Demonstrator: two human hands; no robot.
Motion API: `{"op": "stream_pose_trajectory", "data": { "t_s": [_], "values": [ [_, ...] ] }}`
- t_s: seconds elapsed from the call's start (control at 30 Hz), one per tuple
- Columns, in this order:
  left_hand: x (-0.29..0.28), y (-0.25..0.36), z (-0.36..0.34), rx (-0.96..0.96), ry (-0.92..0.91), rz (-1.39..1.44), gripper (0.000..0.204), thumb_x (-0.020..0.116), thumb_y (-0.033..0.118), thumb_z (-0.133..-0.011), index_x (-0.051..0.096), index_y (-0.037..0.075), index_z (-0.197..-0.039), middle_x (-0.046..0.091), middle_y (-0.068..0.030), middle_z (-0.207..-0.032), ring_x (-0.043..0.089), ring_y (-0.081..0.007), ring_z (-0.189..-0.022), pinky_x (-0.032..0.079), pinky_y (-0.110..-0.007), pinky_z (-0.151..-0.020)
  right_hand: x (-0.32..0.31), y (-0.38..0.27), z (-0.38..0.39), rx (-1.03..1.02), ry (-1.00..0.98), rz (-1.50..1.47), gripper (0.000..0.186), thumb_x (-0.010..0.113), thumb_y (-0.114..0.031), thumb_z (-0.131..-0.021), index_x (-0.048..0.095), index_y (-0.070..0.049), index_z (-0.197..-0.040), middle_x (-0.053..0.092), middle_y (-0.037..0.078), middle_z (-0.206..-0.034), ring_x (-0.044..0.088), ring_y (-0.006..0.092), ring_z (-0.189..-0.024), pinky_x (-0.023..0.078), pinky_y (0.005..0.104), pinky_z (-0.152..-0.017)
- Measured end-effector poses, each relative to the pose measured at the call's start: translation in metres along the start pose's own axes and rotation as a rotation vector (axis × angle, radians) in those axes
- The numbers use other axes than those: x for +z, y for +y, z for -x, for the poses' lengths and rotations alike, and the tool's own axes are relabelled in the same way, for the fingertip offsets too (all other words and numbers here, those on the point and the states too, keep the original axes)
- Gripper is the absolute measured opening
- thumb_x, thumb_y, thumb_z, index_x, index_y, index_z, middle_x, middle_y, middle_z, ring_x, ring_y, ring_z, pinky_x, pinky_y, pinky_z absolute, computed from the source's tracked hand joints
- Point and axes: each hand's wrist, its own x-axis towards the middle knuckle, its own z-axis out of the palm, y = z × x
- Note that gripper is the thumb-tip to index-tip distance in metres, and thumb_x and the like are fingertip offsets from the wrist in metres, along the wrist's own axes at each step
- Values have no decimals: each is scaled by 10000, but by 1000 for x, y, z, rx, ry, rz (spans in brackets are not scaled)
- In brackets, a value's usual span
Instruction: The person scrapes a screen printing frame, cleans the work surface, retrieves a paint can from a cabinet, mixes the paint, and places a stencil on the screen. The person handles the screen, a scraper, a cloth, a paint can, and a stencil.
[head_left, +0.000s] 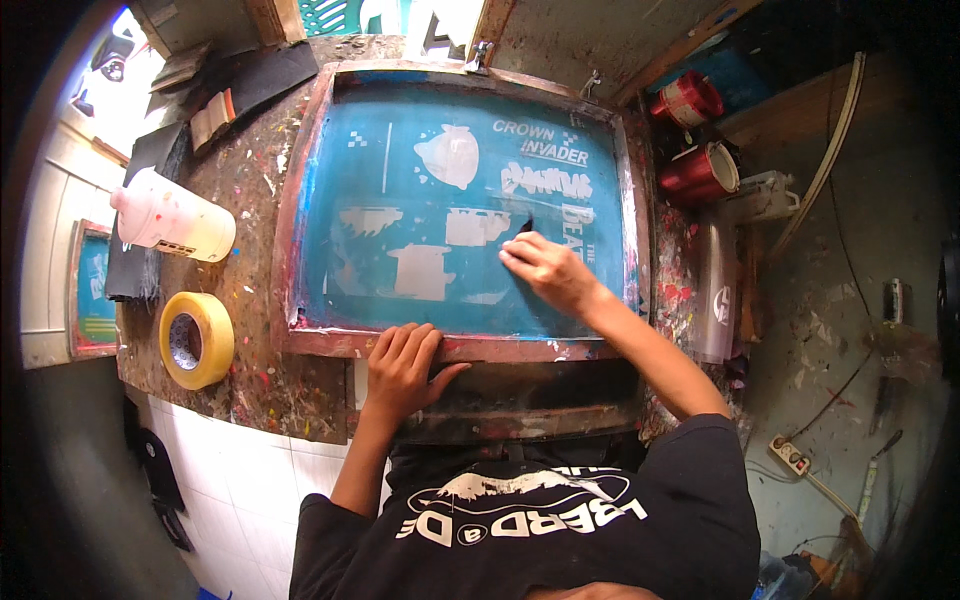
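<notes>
A screen-printing frame (300, 215) with blue mesh lies flat on the bench before me, pale stencil shapes and lettering showing in the mesh. On its near wooden bar rests my left hand (402, 368), fingers laid flat over the edge and thumb apart, holding nothing. Over the right half of the mesh, my right hand (548, 272) is pinched round a small dark piece (526, 226). Only its black tip shows beyond the fingertips, so its kind is hard to make out. That tip is close to the mesh, beside a pale rectangular stencil patch (475, 227).
Left on the paint-stained bench (265, 390) are a white plastic bottle (180, 218), a yellow tape roll (222, 340) and black cloth (150, 265). Metal hinge clamps (480, 58) stand at the frame's far edge. Red cans (690, 175) sit at right; a power strip (789, 455) hangs lower right.
</notes>
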Motion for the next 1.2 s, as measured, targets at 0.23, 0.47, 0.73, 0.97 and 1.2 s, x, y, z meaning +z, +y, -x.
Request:
{"op": "stream_pose_trajectory", "data": {
  "t_s": [0.23, 0.47, 0.73, 0.97, 1.2],
  "values": [
    [0, 0, 1, 16, 7, -20, 549, 856, 418, -781, 627, 31, -1096, 682, -107, -1061, 654, -304, -993, 499, -431, -883, 8, 23, 5, 117, 57, 38, 317, 635, -25, -806, 705, 25, -1111, 676, 110, -1142, 645, 254, -1093, 578, 339, -922],
    [1, 0, 1, 15, 8, -22, 539, 847, 423, -794, 626, 35, -1095, 681, -109, -1061, 652, -307, -991, 499, -431, -887, 3, 30, 31, 494, 39, 59, 366, 624, 36, -810, 701, 3, -1166, 710, 160, -1128, 677, 316, -1069, 575, 391, -933],
    [0, 0, 0, 5, -7, -16, 537, 846, 416, -794, 630, 32, -1101, 680, -114, -1070, 653, -310, -1005, 495, -429, -900, 24, 29, 6, 352, 160, 91, 338, 621, 58, -798, 719, -16, -1112, 721, 139, -1107, 683, 302, -1020, 577, 383, -915],
    [-1, 2, -1, 0, -10, -28, 548, 853, 426, -786, 627, 37, -1098, 686, -113, -1064, 655, -314, -990, 493, -431, -901, -23, 23, 60, 480, 10, -76, 244, 610, 0, -856, 749, -46, -1050, 701, 113, -1008, 678, 294, -993, 575, 392, -863],
    [-1, 1, -1, 0, -15, -27, 552, 855, 416, -783, 625, 32, -1105, 684, -114, -1067, 650, -316, -983, 489, -440, -896, -45, -13, 82, 361, -208, -469, 189, 699, 22, -839, 766, -42, -1004, 681, 120, -964, 687, 307, -904, 564, 387, -806]
  ]
}}
